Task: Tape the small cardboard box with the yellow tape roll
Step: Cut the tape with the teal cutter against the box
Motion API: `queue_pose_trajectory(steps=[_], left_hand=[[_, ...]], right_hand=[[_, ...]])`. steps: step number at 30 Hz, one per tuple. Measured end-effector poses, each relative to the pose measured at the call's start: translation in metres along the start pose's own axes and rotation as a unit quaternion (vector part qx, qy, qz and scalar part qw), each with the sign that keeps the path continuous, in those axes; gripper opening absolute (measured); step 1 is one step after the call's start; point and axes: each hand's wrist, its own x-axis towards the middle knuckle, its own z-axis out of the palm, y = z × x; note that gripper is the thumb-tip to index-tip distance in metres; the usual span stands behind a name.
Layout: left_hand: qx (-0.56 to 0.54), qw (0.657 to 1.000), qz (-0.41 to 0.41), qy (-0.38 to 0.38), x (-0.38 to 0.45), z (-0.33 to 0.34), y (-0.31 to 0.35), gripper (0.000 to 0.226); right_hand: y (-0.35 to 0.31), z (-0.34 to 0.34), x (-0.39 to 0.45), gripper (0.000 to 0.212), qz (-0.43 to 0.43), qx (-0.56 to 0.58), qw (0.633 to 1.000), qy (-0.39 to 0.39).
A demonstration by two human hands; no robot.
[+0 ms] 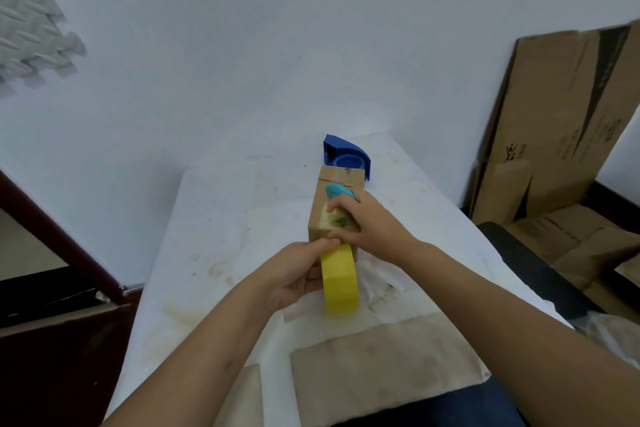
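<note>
The small cardboard box [337, 184] stands on the white table [221, 225], long side running away from me. My left hand [298, 274] grips the yellow tape roll [340, 282] on edge just in front of the box's near end. My right hand [367, 224] rests on the box top, fingers pressing a crumpled pale strip of tape [334, 218] onto it while holding a small turquoise cutter [341, 191]. Thumb and fingertips of both hands meet at the box's near top edge.
A blue tape dispenser [348, 156] sits just behind the box near the wall. Flattened cardboard sheets [554, 121] lean against the wall at the right, more boxes below them. Brown paper [381, 357] lies on the near table. A dark wooden frame [62, 236] stands at the left.
</note>
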Motion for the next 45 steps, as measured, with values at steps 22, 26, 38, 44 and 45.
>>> queue_pose_trajectory(steps=[22, 26, 38, 44, 45], left_hand=[[0.099, 0.995, -0.019, -0.02, -0.004, -0.007, 0.011, 0.03], [0.106, 0.993, -0.052, -0.025, -0.005, -0.007, 0.013, 0.034], [0.105, 0.988, -0.106, -0.032, -0.01, -0.015, 0.013, 0.027], [0.087, 0.993, -0.078, -0.02, -0.004, -0.014, 0.014, 0.029], [0.079, 0.994, -0.079, -0.012, -0.003, -0.013, 0.013, 0.032]], right_hand=[[0.002, 0.003, 0.003, 0.033, -0.077, -0.114, 0.99, 0.013], [0.003, 0.003, 0.005, 0.034, -0.064, -0.11, 0.992, 0.012], [0.007, 0.002, 0.011, 0.034, -0.07, -0.107, 0.992, 0.013], [0.007, 0.009, 0.016, 0.032, -0.052, -0.106, 0.993, 0.021], [0.007, 0.01, 0.017, 0.031, -0.052, -0.106, 0.993, 0.022]])
